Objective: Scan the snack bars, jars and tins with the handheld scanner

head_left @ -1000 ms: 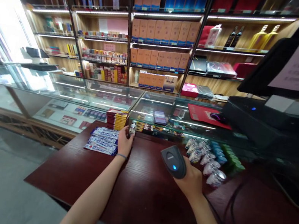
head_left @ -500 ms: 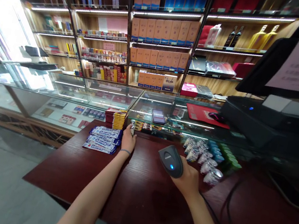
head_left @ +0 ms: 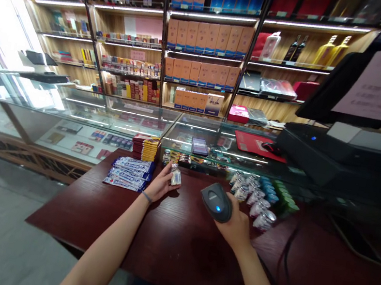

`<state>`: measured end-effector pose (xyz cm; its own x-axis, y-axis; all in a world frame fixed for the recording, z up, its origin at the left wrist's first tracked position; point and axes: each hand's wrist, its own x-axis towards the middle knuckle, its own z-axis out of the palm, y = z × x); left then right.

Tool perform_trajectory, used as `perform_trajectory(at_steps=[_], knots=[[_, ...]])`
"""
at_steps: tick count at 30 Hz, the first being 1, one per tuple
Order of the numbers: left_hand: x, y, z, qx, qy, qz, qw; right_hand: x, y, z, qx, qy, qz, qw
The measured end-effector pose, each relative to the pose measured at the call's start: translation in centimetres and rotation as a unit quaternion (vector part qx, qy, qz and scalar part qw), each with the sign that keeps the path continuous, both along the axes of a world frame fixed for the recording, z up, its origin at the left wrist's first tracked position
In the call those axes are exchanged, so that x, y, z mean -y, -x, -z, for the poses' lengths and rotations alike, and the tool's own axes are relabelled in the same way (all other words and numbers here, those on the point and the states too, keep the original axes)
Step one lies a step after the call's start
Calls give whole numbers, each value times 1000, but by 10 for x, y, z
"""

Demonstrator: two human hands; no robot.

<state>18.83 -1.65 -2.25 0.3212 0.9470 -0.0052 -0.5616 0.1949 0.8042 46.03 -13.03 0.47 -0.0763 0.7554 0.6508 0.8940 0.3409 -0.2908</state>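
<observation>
My left hand [head_left: 161,184] is closed round a small clear bottle with a silvery cap and a pale label [head_left: 176,175], tilted above the dark wooden table [head_left: 172,247]. Another such bottle [head_left: 166,156] stands behind it, by the glass counter. In my right hand [head_left: 237,224] is a black barcode scanner [head_left: 216,202] with a lit blue light, its head pointing left towards the bottle. Blue-and-white packets [head_left: 129,173] lie in a pile left of my left hand. Stacked yellow and red packets [head_left: 145,148] are just behind them.
Rows of small capped bottles [head_left: 258,204] and green-topped containers [head_left: 285,198] stand right of the scanner. Beyond the table runs a glass display counter [head_left: 124,118], with a red mouse pad [head_left: 249,143] on it. A monitor [head_left: 332,89] rises at right; a cable [head_left: 283,262] crosses the table.
My left hand has drawn a small bottle back from beside the glass counter and turned it so its label shows. My right hand with the scanner has barely moved.
</observation>
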Motion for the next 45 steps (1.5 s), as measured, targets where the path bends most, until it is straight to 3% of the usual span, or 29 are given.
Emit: perform_trajectory(at_steps=[4, 12, 23, 31, 39, 45], knots=[[1, 2, 0, -17, 3, 22, 1000, 2, 9, -6, 113, 80, -73, 988], [-4, 0, 5, -41, -3, 21, 999, 6, 16, -10, 177, 154, -82, 969], [9, -3, -8, -28, -13, -26, 999, 1, 7, -3, 110, 38, -53, 992], [6, -5, -8, 36, -31, 2, 999, 0, 1, -4, 79, 6, -38, 996], [12, -29, -11, -118, -128, -31, 984, 0, -26, -12, 19, -12, 72, 997], [14, -85, -15, -230, -236, -35, 944, 4, -59, -27, -21, -60, 181, 982]])
